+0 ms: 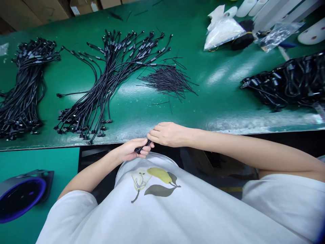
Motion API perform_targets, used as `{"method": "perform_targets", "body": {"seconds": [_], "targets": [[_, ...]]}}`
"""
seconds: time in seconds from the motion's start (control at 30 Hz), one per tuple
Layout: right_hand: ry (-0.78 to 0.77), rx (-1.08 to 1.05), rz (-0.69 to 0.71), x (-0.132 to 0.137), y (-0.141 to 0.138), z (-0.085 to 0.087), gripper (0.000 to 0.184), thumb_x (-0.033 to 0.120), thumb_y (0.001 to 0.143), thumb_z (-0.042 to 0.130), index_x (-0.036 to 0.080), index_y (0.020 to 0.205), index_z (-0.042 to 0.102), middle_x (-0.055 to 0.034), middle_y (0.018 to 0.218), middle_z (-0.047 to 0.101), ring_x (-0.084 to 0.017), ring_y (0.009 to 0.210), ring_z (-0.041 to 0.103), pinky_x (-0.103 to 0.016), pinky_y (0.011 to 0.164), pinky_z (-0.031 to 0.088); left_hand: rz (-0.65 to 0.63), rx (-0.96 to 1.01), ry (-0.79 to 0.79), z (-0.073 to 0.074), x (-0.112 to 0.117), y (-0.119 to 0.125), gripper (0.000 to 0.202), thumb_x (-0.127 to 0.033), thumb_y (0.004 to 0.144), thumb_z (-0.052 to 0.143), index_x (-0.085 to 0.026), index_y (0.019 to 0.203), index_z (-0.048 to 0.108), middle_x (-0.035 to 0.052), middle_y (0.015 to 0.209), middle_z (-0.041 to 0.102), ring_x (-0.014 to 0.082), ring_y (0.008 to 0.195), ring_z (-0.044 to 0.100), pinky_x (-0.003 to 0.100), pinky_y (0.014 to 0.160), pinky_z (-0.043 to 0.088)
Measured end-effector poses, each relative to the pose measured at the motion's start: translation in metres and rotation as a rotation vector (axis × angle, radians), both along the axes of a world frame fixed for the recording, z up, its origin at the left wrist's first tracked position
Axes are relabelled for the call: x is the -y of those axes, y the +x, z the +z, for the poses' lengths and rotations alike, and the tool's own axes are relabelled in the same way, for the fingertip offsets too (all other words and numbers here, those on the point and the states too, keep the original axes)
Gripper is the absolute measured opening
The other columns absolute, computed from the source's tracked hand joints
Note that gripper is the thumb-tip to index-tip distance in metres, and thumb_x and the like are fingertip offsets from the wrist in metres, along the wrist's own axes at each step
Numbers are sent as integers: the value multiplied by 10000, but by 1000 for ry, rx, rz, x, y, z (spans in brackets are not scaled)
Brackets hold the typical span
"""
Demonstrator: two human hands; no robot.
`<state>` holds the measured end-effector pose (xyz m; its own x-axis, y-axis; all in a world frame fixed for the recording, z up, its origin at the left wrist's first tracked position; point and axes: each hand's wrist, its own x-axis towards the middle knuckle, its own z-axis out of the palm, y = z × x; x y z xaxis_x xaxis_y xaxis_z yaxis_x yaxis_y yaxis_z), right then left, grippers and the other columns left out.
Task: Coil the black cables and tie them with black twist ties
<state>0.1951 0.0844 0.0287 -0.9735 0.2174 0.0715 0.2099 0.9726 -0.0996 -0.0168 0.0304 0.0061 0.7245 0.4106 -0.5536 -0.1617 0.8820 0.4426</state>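
Observation:
Close to my body, at the front edge of the green table [203, 98], both hands meet around a black cable [139, 149], folded into a short bundle. My left hand [134, 149] wraps its fingers round it. From above, my right hand [162, 134] pinches at the bundle's upper end; what lies between those fingertips is mostly hidden. Beyond them lies a loose pile of thin black ties [170, 79]. Left of that, a spread bunch of black cables [106, 74] with small connectors at both ends rests on the table.
Another thick bunch of black cables [25, 81] lies far left. Bundled black cables [291, 81] fill the right side. At the back right are a clear bag of white pieces [223, 32] and a crumpled plastic bag [279, 34]. A blue-rimmed round object [42, 193] stands lower left.

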Motion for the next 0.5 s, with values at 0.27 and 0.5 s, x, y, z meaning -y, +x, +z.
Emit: {"method": "perform_targets", "body": {"seconds": [0.27,0.5], "targets": [[-321,-73,-117,-3,-2,12,239,184,965,438,179,905,669,-45,844,626,-152,774,528,-293,710,331,-11,64,-98,3,4,5,265,-348,871,595,-83,892,600,-33,664,311,58,529,286,156,463,241],[3,-246,-45,-4,-9,9,330,183,994,342,152,918,662,-70,872,631,-160,798,516,-329,767,351,128,145,-165,7,3,6,232,-305,857,577,-76,838,612,-44,649,258,59,497,269,161,432,277]]}}
